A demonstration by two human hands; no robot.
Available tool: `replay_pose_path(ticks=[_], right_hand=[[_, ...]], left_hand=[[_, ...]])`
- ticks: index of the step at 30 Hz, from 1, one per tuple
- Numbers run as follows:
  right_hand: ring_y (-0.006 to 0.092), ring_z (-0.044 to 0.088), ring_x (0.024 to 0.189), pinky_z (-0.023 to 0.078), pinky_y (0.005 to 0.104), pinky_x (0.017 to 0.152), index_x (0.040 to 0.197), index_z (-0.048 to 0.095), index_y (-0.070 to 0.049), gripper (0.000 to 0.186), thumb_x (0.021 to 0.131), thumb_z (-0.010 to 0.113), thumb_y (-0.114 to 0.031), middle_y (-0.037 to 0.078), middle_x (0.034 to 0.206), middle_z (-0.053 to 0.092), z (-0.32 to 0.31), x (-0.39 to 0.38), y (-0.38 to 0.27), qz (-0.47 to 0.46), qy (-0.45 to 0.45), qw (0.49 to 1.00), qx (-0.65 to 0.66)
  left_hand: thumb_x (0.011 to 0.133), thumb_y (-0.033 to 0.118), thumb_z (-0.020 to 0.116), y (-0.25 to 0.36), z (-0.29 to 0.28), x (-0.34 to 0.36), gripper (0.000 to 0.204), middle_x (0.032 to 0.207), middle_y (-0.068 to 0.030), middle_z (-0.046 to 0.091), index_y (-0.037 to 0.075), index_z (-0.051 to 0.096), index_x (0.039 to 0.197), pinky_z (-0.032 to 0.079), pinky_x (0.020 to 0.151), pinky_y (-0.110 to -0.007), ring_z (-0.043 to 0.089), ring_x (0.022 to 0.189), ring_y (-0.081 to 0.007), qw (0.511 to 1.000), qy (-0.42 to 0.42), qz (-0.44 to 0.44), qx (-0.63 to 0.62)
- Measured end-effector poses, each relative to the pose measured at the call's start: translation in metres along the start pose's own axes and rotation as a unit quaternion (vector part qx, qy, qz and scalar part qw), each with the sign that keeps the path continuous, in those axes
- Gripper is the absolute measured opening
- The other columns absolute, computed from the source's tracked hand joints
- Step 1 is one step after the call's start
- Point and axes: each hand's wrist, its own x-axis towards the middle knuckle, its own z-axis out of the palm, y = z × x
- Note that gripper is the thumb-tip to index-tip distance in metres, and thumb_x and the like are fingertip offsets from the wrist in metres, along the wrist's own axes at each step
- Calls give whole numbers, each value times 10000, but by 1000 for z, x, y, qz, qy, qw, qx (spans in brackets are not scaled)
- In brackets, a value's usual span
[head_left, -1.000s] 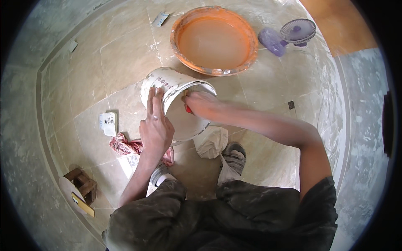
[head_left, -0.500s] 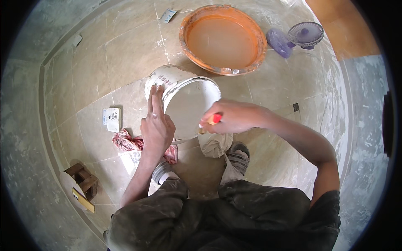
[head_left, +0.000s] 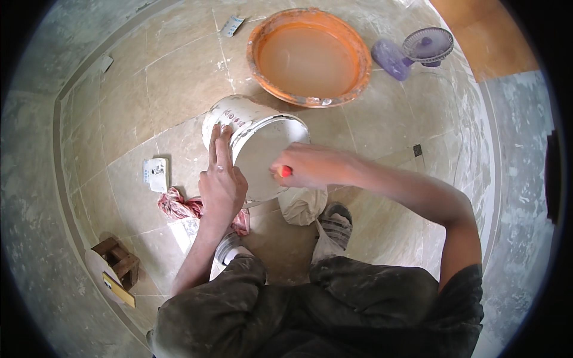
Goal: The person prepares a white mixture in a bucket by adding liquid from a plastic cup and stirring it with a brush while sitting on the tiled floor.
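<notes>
A white plastic bucket (head_left: 242, 116) lies tipped, its mouth turned toward me, with a smooth greyish-white paste (head_left: 255, 156) inside. My left hand (head_left: 222, 185) grips the bucket's near left rim, fingers stretched along its outer wall. At the mouth, my right hand (head_left: 301, 166) is closed round a hand tool with a red-ended, yellowish handle (head_left: 286, 171). The tool's working end is hidden behind the hand, so its kind does not show. Below the bucket mouth, a pale cloth-like bag (head_left: 301, 207) hangs beside my right foot.
Beyond the bucket stands an orange basin (head_left: 253, 59) of cloudy liquid, with a purple fan (head_left: 427, 45) to its right. To the left lie a small whitish packet (head_left: 157, 175) and crumpled red-and-white plastic (head_left: 176, 204). A wooden stool (head_left: 122, 262) with a yellow-edged tool (head_left: 119, 290) sits at lower left.
My right hand has moved left and slightly inward over the bucket mouth, turning so the handle's red end faces up. My left hand keeps its place on the bucket. The view has shifted slightly.
</notes>
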Motion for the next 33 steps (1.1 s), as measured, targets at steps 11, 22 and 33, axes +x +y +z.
replay_pose_path(ticks=[11, 22, 33], right_hand=[[381, 639, 981, 513, 455, 832, 861, 684, -28, 131, 834, 626, -141, 219, 866, 669, 76, 77, 51, -8, 202, 979, -21], [393, 655, 886, 522, 456, 781, 836, 662, 6, 201, 850, 635, -193, 231, 852, 666, 52, 78, 45, 4, 157, 987, 15], [382, 671, 861, 533, 463, 764, 784, 680, -45, 178, 856, 618, -197, 220, 850, 685, 62, 84, 38, 30, 145, 988, 36]], left_hand=[[735, -88, 451, 2, 3, 1, 708, 1493, -211, 403, 74, 379, 1421, 590, 678, -470, 646, 973, -442, 1000, 11, 19, -9], [730, -80, 462, 2, 1, 3, 711, 1486, -209, 416, 78, 383, 1418, 585, 632, -459, 651, 968, -435, 1000, 5, 13, 6], [716, -90, 457, 0, 0, 2, 736, 1488, -223, 408, 72, 373, 1429, 589, 637, -456, 655, 952, -436, 1000, 14, 13, -6]])
